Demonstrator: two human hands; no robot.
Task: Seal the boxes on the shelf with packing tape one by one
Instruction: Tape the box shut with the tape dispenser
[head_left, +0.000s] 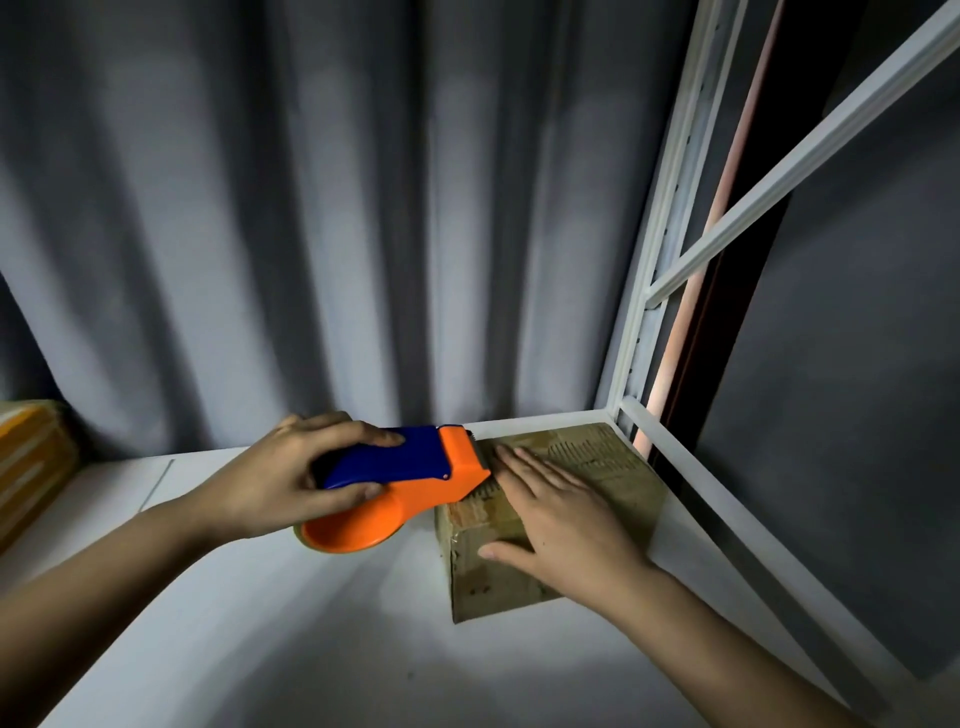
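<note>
Cardboard box (587, 499) at right rear corner of white shelf (260, 623); right hand (561, 525) flat on top, released; left hand (275, 478) grasping orange-blue tape dispenser (410, 483), blade end touching box edge.

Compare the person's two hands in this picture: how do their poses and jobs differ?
The left hand is curled around the orange and blue tape dispenser; the right hand lies flat, fingers spread, on the cardboard box. Left grips a tool; right holds nothing. Both are bare and meet at the box's top.

Viewpoint: worn at head height, close above the shelf (260, 597)
Direction: turned forward and down (wide-angle, edges bowed)
Shared views: only one is given
</note>
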